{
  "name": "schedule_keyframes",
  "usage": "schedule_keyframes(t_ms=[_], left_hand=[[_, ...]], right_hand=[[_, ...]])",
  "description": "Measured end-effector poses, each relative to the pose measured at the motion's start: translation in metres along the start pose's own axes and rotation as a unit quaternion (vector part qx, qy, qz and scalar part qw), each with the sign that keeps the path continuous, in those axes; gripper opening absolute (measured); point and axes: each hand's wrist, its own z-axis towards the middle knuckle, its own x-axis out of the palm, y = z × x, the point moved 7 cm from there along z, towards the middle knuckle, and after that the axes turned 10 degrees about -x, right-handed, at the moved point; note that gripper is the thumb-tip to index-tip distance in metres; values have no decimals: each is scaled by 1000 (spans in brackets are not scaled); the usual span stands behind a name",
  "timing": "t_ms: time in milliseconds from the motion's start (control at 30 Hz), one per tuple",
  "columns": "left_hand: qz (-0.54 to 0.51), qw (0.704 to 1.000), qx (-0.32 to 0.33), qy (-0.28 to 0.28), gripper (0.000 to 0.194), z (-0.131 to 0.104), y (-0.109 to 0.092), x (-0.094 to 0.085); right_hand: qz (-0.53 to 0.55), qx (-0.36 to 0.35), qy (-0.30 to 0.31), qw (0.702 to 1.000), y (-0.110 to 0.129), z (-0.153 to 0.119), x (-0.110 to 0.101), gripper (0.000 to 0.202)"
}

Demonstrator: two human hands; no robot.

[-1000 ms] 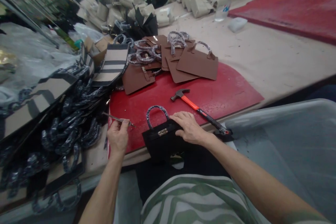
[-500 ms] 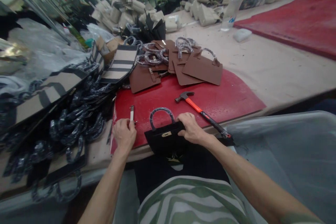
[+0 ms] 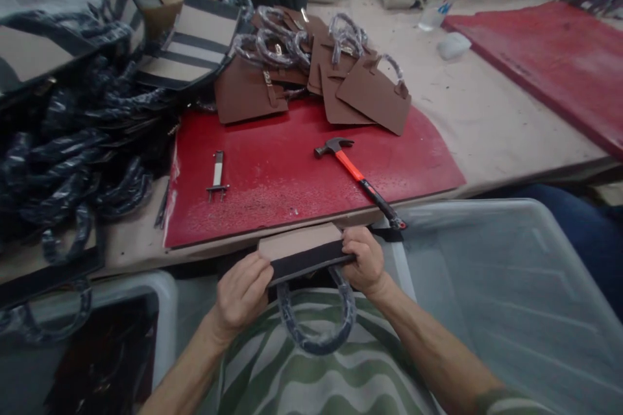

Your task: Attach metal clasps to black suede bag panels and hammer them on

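A black bag panel point(image 3: 311, 258) with a beige inner side is held between both hands at the table's front edge. Its plastic-wrapped handle point(image 3: 317, 343) hangs down towards my striped shirt. My left hand point(image 3: 243, 290) pinches the panel's left end, and my right hand point(image 3: 364, 260) grips the right end with curled fingers. On the red board point(image 3: 272, 168) in front lie a claw hammer point(image 3: 359, 180) with an orange and black handle and, to the left, a small metal tool point(image 3: 217, 175) with prongs at its near end.
Brown handled bag panels point(image 3: 250, 92) lie across the board's far side. A heap of black wrapped handles and panels point(image 3: 92, 149) covers the left. Grey plastic bins point(image 3: 516, 272) stand below the table edge on both sides. A second red board point(image 3: 545, 58) lies far right.
The black panel has been turned over and drawn towards my body, its handle now pointing down. My left hand has left the small metal tool and taken the panel's left end.
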Motion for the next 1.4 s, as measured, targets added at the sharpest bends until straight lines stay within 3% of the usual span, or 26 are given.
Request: schedule_keyframes(t_ms=[100,233,300,700,1033,1400], left_hand=[[10,1000,21,-5,18,2,-12,-10],[14,999,32,-5,13,8,-27,-19],[8,999,32,0,11,9,-32,-21],[5,999,28,14,10,-5,-42,-27],[4,999,-45,-14,11,-11,-27,-30],[11,999,8,-44,11,0,-37,-36]], right_hand=[[-17,-4,-37,999,9,-9,-9,19],[11,-151,-184,971,40,-12,-33,17],[26,-187,-210,959,49,-12,-38,21],[60,-181,-216,957,51,-19,-39,22],[50,-208,-190,958,55,-16,-41,17],[54,-234,-176,955,54,-20,-39,14]])
